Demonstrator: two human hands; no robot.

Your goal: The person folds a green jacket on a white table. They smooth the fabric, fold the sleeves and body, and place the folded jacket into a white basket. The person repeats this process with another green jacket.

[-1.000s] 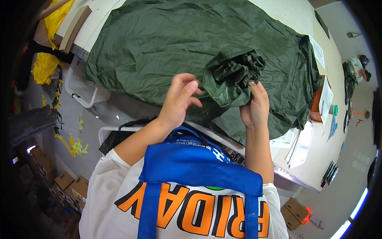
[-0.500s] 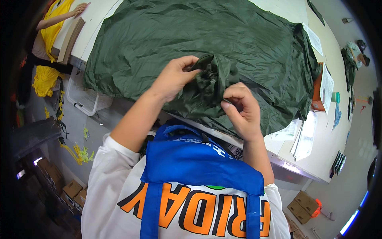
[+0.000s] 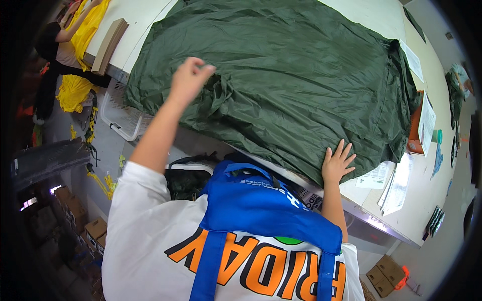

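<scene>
A large sheet of dark green, wrinkled fabric (image 3: 281,75), shiny and thin, is spread across the table. Above its left part is my left hand (image 3: 190,83), fingers curled toward the thumb and slightly blurred; whether anything is pinched there I cannot make out. Just beside that hand, a gathered fold of the same fabric stands up with a dark hollow in it. My right hand (image 3: 337,163) lies flat with fingers spread, pressing on the fabric's near right edge.
The white table (image 3: 401,228) carries papers (image 3: 396,188) and an orange box (image 3: 415,140) at the right. Brown cardboard strips (image 3: 111,45) lie far left, near a person (image 3: 63,35) handling yellow fabric. A white basket (image 3: 125,118) sits under the left edge. Cartons (image 3: 385,276) stand on the floor.
Both hands have let the gathered fabric part down from the middle onto the sheet. My left hand has moved left and away; my right has moved right and down, flattening on the fabric.
</scene>
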